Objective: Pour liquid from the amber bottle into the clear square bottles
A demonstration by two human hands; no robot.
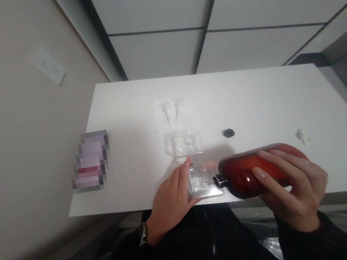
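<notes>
My right hand (298,187) is wrapped round an amber-brown bottle (243,176), tipped on its side with its uncapped black-looking neck pointing left. The bottle's mouth is at the right side of a small clear plastic box (204,193) near the table's front edge. Fingers of my left hand (173,194) press against the left side of this box. Liquid seems to be in the box, though glare makes that hard to tell. Just behind it stands a second clear box (180,150) with a round shape inside. A dark round cap (228,133) lies behind the bottle.
Two whitish, pointed pieces (167,111) lie on a thin white sheet (159,125) at the table's back. A blurred-out phone-like object (90,161) is at the left edge. Some crumpled white material (303,135) rests at right on the white table (265,101).
</notes>
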